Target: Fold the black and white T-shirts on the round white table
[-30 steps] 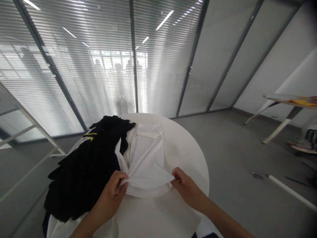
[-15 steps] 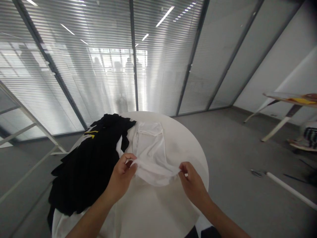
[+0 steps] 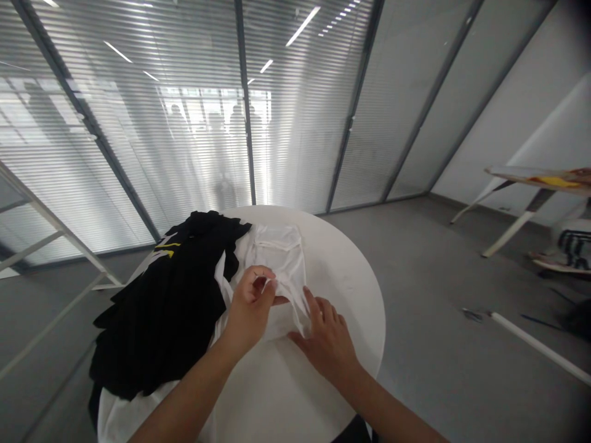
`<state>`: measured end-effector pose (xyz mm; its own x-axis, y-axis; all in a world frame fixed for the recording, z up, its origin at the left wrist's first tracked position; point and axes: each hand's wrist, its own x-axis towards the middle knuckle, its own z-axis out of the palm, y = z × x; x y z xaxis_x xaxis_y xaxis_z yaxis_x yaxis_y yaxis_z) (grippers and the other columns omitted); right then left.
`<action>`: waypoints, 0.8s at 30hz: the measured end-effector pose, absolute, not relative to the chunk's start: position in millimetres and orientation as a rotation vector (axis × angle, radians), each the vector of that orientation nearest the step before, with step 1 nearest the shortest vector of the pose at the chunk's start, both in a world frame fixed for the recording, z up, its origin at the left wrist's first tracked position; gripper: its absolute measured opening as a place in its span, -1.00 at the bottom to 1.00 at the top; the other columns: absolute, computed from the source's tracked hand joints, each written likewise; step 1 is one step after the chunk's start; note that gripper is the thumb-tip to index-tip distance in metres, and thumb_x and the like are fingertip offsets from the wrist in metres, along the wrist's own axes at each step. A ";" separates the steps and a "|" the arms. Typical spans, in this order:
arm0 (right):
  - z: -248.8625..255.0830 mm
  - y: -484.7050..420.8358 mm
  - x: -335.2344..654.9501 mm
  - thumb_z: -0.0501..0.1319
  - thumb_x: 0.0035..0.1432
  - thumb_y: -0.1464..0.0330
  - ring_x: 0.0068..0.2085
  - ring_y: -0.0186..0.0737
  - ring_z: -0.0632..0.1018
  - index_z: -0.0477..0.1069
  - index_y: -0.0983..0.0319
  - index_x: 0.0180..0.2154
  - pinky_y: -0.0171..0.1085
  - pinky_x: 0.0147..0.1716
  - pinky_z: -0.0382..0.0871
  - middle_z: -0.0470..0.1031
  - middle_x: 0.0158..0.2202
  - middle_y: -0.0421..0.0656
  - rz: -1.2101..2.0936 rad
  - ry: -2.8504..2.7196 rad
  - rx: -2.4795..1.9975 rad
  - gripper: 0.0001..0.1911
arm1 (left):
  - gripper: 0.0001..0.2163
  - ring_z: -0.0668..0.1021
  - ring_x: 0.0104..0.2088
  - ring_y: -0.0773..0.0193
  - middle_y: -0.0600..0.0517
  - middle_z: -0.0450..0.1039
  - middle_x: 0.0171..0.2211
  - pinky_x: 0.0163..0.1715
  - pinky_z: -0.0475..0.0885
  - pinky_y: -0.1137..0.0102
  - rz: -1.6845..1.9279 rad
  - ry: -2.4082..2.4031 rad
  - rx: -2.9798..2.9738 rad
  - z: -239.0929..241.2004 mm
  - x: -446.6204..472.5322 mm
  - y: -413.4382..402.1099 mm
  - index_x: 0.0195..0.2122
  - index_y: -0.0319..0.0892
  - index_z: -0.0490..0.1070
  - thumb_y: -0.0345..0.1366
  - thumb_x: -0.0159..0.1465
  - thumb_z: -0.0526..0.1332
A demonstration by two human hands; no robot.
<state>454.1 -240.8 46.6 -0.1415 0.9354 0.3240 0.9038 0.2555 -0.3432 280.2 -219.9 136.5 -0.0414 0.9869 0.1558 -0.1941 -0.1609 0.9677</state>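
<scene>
A thin white cloth garment (image 3: 279, 253) lies on the round white table (image 3: 355, 289), its far end folded flat. My left hand (image 3: 249, 311) pinches the near edge of the garment between thumb and fingers and holds it slightly raised. To the right, my right hand (image 3: 327, 339) rests along the garment's side with its fingers stretched out and the thumb apart, touching the fabric. A fold of white cloth bunches up between the two hands. Beside my left forearm is a heap of black garments (image 3: 161, 307) with a yellow and white print.
A white metal frame (image 3: 64, 227) stands at the left. Glass partitions with blinds (image 3: 300, 123) rise behind the table. On the right are another table (image 3: 535, 178) with yellow items on it and a white pole (image 3: 535, 344) near the floor.
My left hand has moved up and right with the pinched edge. The right hand has let go of its corner, moved left and spread its fingers against the garment's side.
</scene>
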 end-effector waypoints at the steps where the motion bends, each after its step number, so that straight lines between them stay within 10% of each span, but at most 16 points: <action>1: 46.8 -237.7 457.1 0.23 0.12 0.33 -0.05 0.02 0.49 0.00 0.15 0.29 -0.08 -0.13 0.40 0.38 0.02 0.03 0.130 -2.038 -1.679 -0.25 | -0.80 0.45 -0.31 0.38 0.08 0.30 -0.23 -0.32 0.59 0.31 1.455 1.001 1.158 138.4 281.4 -218.9 -0.28 -0.16 0.31 -0.19 0.19 0.28; 16: 47.7 -232.2 509.2 0.02 -0.14 0.44 -0.22 -0.16 0.54 0.30 0.16 -0.16 -0.24 -0.38 0.49 0.46 -0.19 -0.16 1.113 -1.182 -1.465 -0.59 | -0.89 0.46 -0.24 0.33 -0.01 0.30 -0.12 -0.21 0.48 0.38 1.146 1.169 1.734 58.5 230.7 -244.4 -0.15 -0.10 0.33 -0.29 0.33 0.08; 24: 41.2 -236.5 499.8 0.03 -0.08 0.38 -0.44 -0.27 0.48 0.27 0.16 -0.22 -0.32 -0.55 0.41 0.41 -0.36 -0.25 1.102 -1.199 -1.538 -0.70 | -0.40 0.43 -0.06 0.20 -0.06 0.21 0.05 -0.03 0.42 0.22 0.435 1.365 2.308 49.8 226.0 -261.3 0.31 0.14 0.11 -0.41 0.25 0.11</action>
